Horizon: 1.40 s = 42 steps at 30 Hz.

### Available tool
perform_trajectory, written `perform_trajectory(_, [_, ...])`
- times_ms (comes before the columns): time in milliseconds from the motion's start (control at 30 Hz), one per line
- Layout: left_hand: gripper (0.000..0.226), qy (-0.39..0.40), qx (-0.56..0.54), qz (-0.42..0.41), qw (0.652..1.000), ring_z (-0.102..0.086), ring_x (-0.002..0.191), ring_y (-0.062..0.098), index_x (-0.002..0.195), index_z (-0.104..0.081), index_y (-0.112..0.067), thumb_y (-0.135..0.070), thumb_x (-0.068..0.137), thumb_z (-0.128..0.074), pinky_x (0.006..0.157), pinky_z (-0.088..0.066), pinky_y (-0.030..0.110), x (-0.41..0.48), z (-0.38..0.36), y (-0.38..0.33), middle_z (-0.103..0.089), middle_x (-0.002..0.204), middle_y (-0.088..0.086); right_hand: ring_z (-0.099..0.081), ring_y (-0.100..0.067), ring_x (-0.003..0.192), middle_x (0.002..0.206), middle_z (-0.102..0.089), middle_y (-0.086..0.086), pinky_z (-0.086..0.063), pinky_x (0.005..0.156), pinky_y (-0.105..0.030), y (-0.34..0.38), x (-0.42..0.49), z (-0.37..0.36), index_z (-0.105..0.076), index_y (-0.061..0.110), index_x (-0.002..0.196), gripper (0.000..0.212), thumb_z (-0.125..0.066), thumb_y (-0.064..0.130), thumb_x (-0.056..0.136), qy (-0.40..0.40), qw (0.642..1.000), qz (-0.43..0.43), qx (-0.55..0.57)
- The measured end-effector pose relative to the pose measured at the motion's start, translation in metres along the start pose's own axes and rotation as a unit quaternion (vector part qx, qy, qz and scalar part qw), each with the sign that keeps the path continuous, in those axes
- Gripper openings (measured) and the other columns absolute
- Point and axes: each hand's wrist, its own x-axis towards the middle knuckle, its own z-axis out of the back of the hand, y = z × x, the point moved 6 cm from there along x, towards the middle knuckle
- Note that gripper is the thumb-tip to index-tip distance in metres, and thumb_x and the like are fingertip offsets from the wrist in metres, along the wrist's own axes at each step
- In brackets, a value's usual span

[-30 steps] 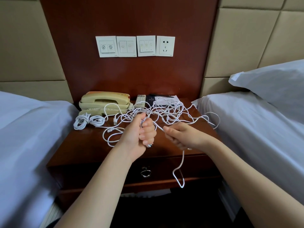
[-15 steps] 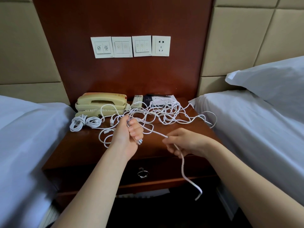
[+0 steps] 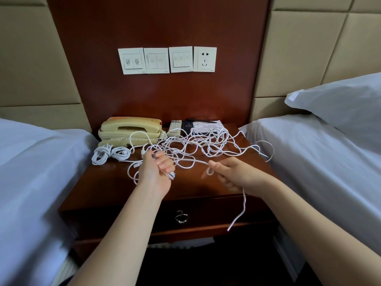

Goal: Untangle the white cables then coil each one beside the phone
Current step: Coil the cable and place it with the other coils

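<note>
Gripping bunched white cables [image 3: 206, 141] in left hand [image 3: 155, 172]; seemingly pinching 1 strand [image 3: 195, 160] in blurred right hand [image 3: 234, 176], its tail [image 3: 244, 203] now swung leftward.

Wooden nightstand [image 3: 103, 182] stands between two white-sheeted beds [image 3: 31, 162]; padded beige wall panels [image 3: 31, 58] flank a wood panel [image 3: 165, 21] bearing switch plates [image 3: 156, 60]

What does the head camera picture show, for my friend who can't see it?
The left hand grips a bunch of tangled white cables over a nightstand, and the right hand pinches one strand. Two coils lie beside the phone.
</note>
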Motion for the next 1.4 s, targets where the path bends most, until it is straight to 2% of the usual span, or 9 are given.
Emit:
perform_trajectory(333, [0.039,-0.071,0.017,-0.048,0.996,-0.021,0.026,0.007,0.063,-0.027,-0.018,-0.028,0.100,-0.022,0.033,-0.014,0.019,0.004,0.018,-0.013,-0.022,0.035,-0.008,-0.027,-0.008,0.032,0.039,-0.032,0.004,-0.025,0.034,-0.017,-0.010,-0.001,0.030,-0.060,0.007,0.059,0.053,-0.039,0.032,0.101,-0.120,0.986,-0.013,-0.113])
perform_trajectory(467, [0.040,-0.037,0.045,-0.044,0.997,-0.020,0.027,0.006,0.061,-0.026,-0.019,-0.029,0.100,-0.023,0.033,-0.014,0.019,0.001,0.010,-0.016,-0.022,0.035,-0.009,-0.029,-0.013,0.035,0.040,-0.032,0.001,-0.029,0.036,-0.018,-0.018,-0.005,0.025,-0.060,0.008,0.056,0.058,-0.037,0.036,0.101,-0.033,0.969,-0.061,-0.237])
perform_trajectory(700, [0.046,0.139,0.169,0.039,0.975,-0.020,0.030,0.005,0.059,-0.027,-0.019,-0.034,0.103,-0.025,0.030,-0.019,0.018,-0.019,-0.021,0.009,-0.021,0.039,-0.007,-0.044,-0.009,0.046,0.062,-0.056,0.001,-0.040,0.050,-0.022,-0.021,-0.020,0.001,-0.060,0.014,0.101,0.017,-0.045,0.022,0.098,0.122,0.941,-0.031,-0.315])
perform_trajectory(867, [0.048,0.210,0.256,0.066,0.941,-0.021,0.031,0.004,0.058,-0.029,-0.016,-0.033,0.102,-0.024,0.033,-0.018,0.018,-0.030,-0.034,0.029,-0.022,0.039,-0.008,-0.060,-0.002,0.086,0.099,-0.067,0.002,-0.046,0.083,-0.017,-0.006,-0.011,-0.009,-0.061,0.014,0.116,0.025,-0.048,0.007,0.096,0.122,0.965,0.057,-0.225])
perform_trajectory(1000, [0.048,0.210,0.278,0.070,0.935,-0.020,0.030,0.004,0.058,-0.029,-0.016,-0.032,0.102,-0.024,0.032,-0.018,0.017,-0.031,-0.038,0.037,-0.022,0.038,-0.008,-0.060,-0.024,0.113,0.113,-0.067,-0.015,-0.043,0.104,-0.029,0.000,-0.008,-0.018,-0.064,-0.001,0.110,0.026,-0.048,0.008,0.091,0.130,0.988,0.072,0.036])
perform_trajectory(1100, [0.048,0.196,0.268,0.059,0.941,-0.021,0.030,0.004,0.058,-0.029,-0.015,-0.032,0.102,-0.024,0.032,-0.018,0.017,-0.029,-0.037,0.035,-0.022,0.038,-0.008,-0.068,-0.028,0.082,0.078,-0.067,-0.012,-0.053,0.087,-0.032,0.005,-0.005,-0.025,-0.056,0.004,0.074,0.030,-0.042,0.018,0.097,0.101,0.967,0.041,0.230])
perform_trajectory(1200, [0.048,0.180,0.266,0.055,0.945,-0.021,0.030,0.005,0.058,-0.030,-0.016,-0.034,0.102,-0.025,0.034,-0.017,0.018,-0.026,-0.034,0.034,-0.022,0.038,-0.007,-0.054,-0.013,0.048,0.061,-0.054,-0.005,-0.054,0.055,-0.026,0.006,-0.007,-0.023,-0.045,0.011,0.069,0.036,-0.034,0.020,0.102,0.047,0.937,-0.002,0.345])
perform_trajectory(1333, [0.049,0.191,0.234,0.074,0.950,-0.021,0.031,0.005,0.057,-0.030,-0.016,-0.034,0.102,-0.025,0.034,-0.018,0.018,-0.028,-0.032,0.035,-0.023,0.039,-0.008,-0.023,-0.003,0.035,0.048,-0.036,0.005,-0.024,0.033,-0.013,-0.002,-0.005,-0.020,-0.045,0.011,0.071,0.034,-0.037,0.021,0.102,-0.008,0.961,-0.020,0.274])
perform_trajectory(1400, [0.050,0.204,0.193,0.087,0.956,-0.022,0.031,0.004,0.055,-0.031,-0.016,-0.035,0.102,-0.025,0.033,-0.019,0.017,-0.031,-0.035,0.035,-0.023,0.039,-0.008,-0.023,-0.004,0.038,0.046,-0.032,0.007,-0.022,0.037,-0.016,-0.006,0.001,-0.007,-0.047,0.010,0.065,0.037,-0.046,0.025,0.099,-0.097,0.993,0.027,0.069])
